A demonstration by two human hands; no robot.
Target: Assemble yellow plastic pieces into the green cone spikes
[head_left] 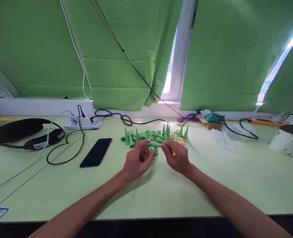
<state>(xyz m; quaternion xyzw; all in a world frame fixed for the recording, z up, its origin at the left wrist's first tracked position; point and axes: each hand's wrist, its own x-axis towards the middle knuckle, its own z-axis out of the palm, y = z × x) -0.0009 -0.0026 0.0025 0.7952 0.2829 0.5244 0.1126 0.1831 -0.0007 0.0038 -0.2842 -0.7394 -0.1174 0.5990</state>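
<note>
A green cone-shaped piece lies level between my two hands, above the table. My left hand pinches its left end with the fingertips. At its right end are the closed thumb and fingers of my right hand. Just behind my hands lies a pile of similar green pieces, some upright with their points up. Small tan pieces are scattered at the right side of the pile. Another green piece stands just below the held one, partly hidden.
On the pale green table, a black phone lies left of my hands. Farther left are a black band-shaped device, cables and a power strip. At right are a small cardboard box, plastic bags and a white roll.
</note>
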